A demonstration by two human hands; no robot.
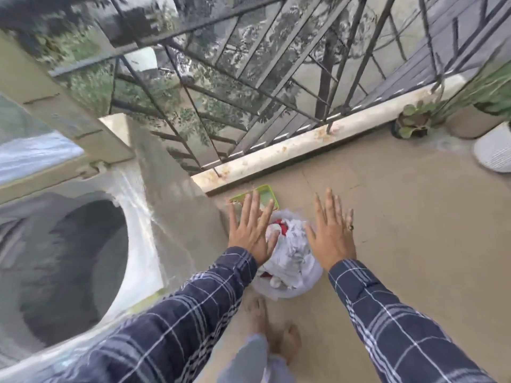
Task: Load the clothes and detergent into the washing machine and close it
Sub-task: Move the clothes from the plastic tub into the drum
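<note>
A top-loading washing machine (138, 205) stands at the left with its lid raised and its dark drum (74, 266) showing. On the floor beside it sits a white basket of white and red clothes (293, 258). A green tray (266, 195) lies just beyond the basket, partly hidden by my fingers. My left hand (250, 230) hovers flat with spread fingers above the basket's left side. My right hand (330, 230), with a ring on one finger, hovers the same way over the basket's right side. Neither hand holds anything.
A metal balcony railing (249, 92) on a low stone kerb (318, 145) runs across the back. Potted plants (414, 120) and a white pot (495, 150) stand at the far right. My bare feet (273, 330) are on the beige tiled floor below the basket.
</note>
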